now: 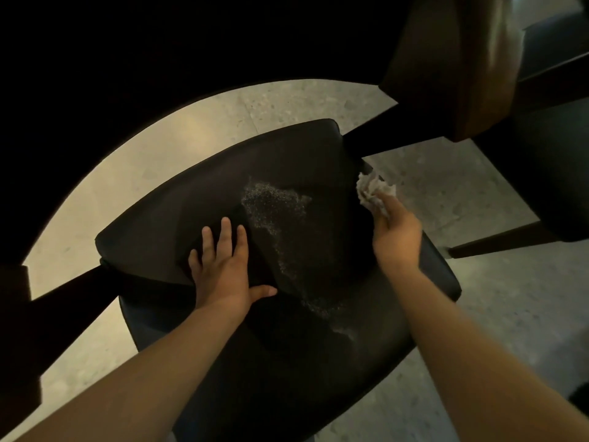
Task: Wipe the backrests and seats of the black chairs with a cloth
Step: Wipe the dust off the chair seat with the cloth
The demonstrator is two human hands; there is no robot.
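Two hands reach over one black chair [318, 250] seen from above. The left hand [223, 269] lies flat on the lower part of the backrest [223, 173], fingers straight and spread, holding nothing, with the thumb pointing toward the seat [287, 362]. The right hand [396, 237] grips a crumpled white cloth [373, 189] in its curled fingers, at the right edge of the backrest. A pale speckled patch [274, 202] runs down the middle of the backrest onto the seat. The chair stands on a grey speckled floor [446, 193]. A second chair [554, 186], also dark, is at the right.
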